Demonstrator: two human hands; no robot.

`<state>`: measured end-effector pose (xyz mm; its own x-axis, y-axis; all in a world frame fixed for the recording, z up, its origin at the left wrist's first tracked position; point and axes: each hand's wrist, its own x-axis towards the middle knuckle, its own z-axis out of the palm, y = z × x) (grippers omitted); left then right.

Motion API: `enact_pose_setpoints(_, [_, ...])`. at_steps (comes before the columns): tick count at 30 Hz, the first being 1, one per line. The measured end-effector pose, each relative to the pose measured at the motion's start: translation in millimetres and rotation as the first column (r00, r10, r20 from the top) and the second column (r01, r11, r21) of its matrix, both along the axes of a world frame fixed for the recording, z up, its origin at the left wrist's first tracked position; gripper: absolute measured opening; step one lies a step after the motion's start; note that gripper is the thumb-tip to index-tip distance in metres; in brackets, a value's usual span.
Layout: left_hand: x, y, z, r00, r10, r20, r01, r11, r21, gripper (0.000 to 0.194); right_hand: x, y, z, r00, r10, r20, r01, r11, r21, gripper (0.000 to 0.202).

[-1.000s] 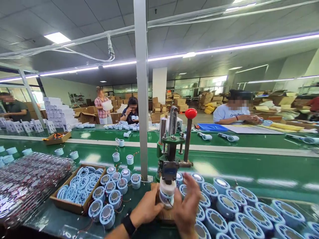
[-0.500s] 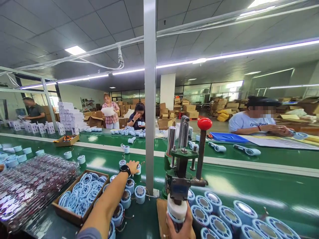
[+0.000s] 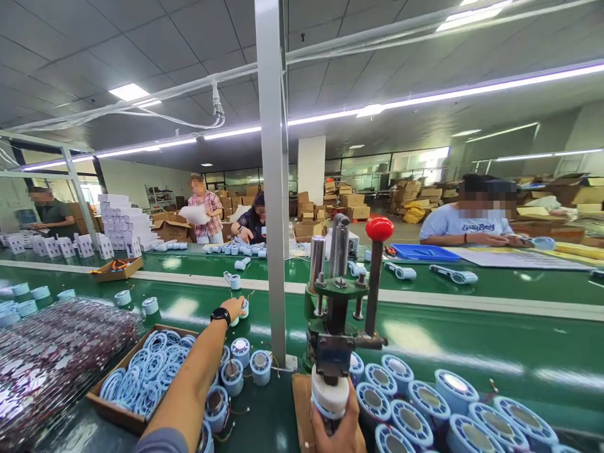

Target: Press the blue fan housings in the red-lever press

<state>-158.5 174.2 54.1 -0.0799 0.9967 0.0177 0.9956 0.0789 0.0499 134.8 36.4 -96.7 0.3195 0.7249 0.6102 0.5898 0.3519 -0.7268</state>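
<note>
Stretched over the green belt (image 3: 184, 314), my left hand (image 3: 233, 307) has its fingers closed around a small light-blue cylinder (image 3: 244, 307); a black watch is on that wrist. My right hand (image 3: 340, 423) grips a light-blue motor housing (image 3: 328, 412) at the foot of the hand press (image 3: 336, 314), directly beneath its white round block (image 3: 330, 390). The press has a red-knobbed lever (image 3: 379, 229), which stands upright. Several blue housings with round metal centres (image 3: 411, 423) crowd beside my right hand, and more (image 3: 261, 367) stand near my left forearm.
A cardboard box of light-blue rings (image 3: 151, 368) lies left of my left forearm, beside a pile of wired parts in clear wrap (image 3: 61, 358). A grey post (image 3: 274, 189) rises between my hands. People sit and stand across the belt near a blue tray (image 3: 425, 252).
My left hand has closed on the cylinder and shifted slightly left in the view. The whole scene has also shifted left a little. My right hand remains at the press.
</note>
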Motion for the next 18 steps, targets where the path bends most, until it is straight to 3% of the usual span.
enact_pose_setpoints(4, [20, -36, 25.5, 0.992, -0.123, 0.012, 0.120, 0.984, 0.132, 0.038, 4, -9, 8.0, 0.989, 0.114, -0.095, -0.121, 0.990, -0.069, 0.084])
enact_pose_setpoints(6, [31, -72, 34.3, 0.980, -0.200, 0.019, 0.195, 0.968, 0.155, 0.044, 4, -12, 12.4, 0.977, 0.132, -0.166, -0.146, 0.987, -0.074, 0.083])
enact_pose_setpoints(8, [45, -117, 34.3, 0.959, -0.282, 0.033, 0.277, 0.953, 0.121, 0.051, 3, -12, 15.8, 0.961, 0.137, -0.241, -0.156, 0.986, -0.062, 0.084])
enact_pose_setpoints(11, [73, -182, 15.0, 0.933, -0.356, 0.046, 0.358, 0.933, -0.028, 0.056, -2, -12, 20.7, 0.939, 0.142, -0.312, -0.154, 0.988, -0.013, 0.080])
enact_pose_setpoints(13, [90, -208, -5.5, 0.939, -0.342, 0.028, 0.342, 0.929, -0.140, 0.058, -7, -18, 25.1, 0.941, 0.145, -0.306, -0.144, 0.989, 0.026, 0.073])
enact_pose_setpoints(15, [100, -216, -26.6, 0.956, -0.291, -0.026, 0.282, 0.942, -0.181, 0.060, -10, -34, 29.9, 0.955, 0.151, -0.255, -0.140, 0.988, 0.061, 0.065])
enact_pose_setpoints(18, [103, -207, -54.4, 0.967, -0.209, -0.148, 0.203, 0.978, -0.055, 0.054, -3, -69, 36.8, 0.972, 0.208, -0.111, -0.199, 0.976, 0.087, 0.053])
